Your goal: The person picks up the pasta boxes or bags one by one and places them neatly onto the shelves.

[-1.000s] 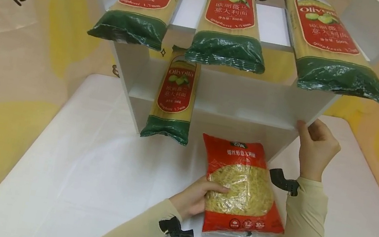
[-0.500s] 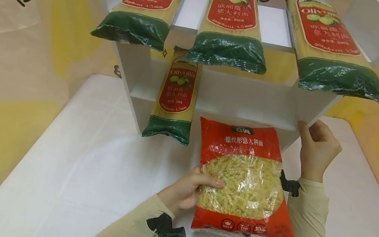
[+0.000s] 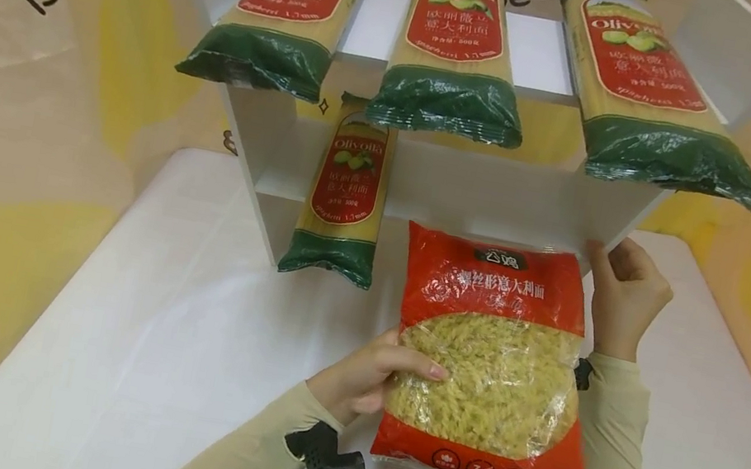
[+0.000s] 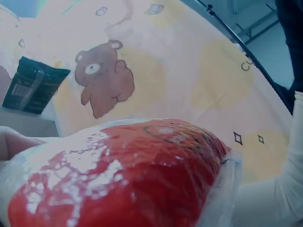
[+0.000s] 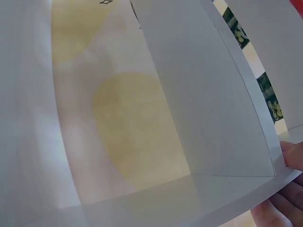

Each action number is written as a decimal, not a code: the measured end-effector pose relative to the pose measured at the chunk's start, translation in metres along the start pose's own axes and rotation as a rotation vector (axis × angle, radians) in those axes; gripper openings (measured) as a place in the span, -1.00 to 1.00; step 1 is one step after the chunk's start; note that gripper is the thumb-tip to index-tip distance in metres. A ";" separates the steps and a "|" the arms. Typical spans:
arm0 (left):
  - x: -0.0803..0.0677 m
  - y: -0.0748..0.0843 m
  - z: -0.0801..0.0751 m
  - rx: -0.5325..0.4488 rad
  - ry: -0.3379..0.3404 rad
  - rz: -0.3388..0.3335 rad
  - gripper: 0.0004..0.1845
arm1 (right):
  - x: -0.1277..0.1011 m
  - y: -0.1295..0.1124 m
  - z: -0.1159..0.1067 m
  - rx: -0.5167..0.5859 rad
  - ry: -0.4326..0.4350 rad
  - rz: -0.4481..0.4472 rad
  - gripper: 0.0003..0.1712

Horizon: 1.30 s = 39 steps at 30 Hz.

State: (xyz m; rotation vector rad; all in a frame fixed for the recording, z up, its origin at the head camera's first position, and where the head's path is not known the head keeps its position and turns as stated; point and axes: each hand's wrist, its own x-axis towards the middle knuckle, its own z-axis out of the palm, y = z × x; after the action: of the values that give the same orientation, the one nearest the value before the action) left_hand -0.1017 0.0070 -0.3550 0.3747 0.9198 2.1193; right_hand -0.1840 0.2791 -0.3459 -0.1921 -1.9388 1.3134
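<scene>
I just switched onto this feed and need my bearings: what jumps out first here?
A big red bag of spiral pasta fills the front centre, held by its left edge in the left hand above the white table. Behind it, a white shelf unit carries three green-ended spaghetti packs along the top tier and one on the lower tier. The right hand grips the shelf's lower right corner.

Head view: high, facing forward and down over the desk (image 3: 126, 325) toward the white shelf (image 3: 444, 188), mid-range. Left wrist view: very close beneath the red pasta bag (image 4: 128, 179), facing outward; bag shared with head view. Right wrist view: pressed close to a shelf panel, also shared.
</scene>
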 end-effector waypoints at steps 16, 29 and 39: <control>0.061 0.037 0.005 -0.067 0.185 0.040 -0.64 | -0.022 -0.044 0.000 0.038 -0.009 0.046 -0.73; 0.092 0.052 0.005 -0.362 0.421 0.192 -0.81 | -0.006 -0.001 0.001 0.008 0.020 -0.037 -0.75; 0.063 0.041 0.000 -0.535 0.329 0.122 -0.54 | -0.002 -0.002 0.000 0.036 0.004 0.025 -0.72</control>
State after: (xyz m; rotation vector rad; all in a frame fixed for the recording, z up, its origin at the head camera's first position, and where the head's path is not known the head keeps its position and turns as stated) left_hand -0.1649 0.0366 -0.3283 -0.2011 0.4742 2.4789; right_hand -0.1823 0.2769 -0.3456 -0.2019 -1.9138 1.3624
